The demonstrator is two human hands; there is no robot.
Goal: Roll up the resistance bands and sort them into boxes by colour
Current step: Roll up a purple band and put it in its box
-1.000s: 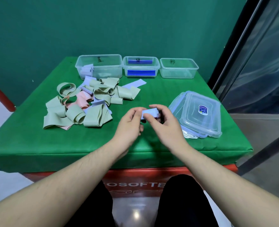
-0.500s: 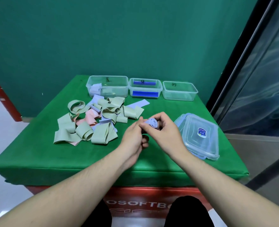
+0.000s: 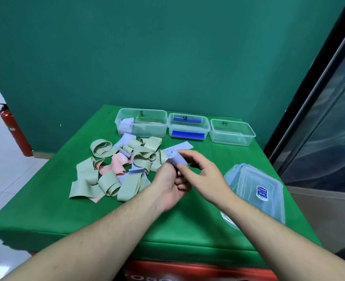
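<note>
Lavender and tightly rolled, the resistance band (image 3: 176,159) sits above the green table (image 3: 45,209), held between both hands in front of the loose pile of bands (image 3: 114,169). The left hand (image 3: 170,183) wraps its curled fingers around the roll's lower end from beneath. The right hand (image 3: 203,175) pinches the roll's side between thumb and fingers, its grip narrow. Three clear boxes stand at the far edge: the left box (image 3: 143,123) holds pale rolls, the middle box (image 3: 188,126) blue ones, and the right box (image 3: 231,132) shows none. Stacked lids (image 3: 258,191) lie just right of the hands.
</note>
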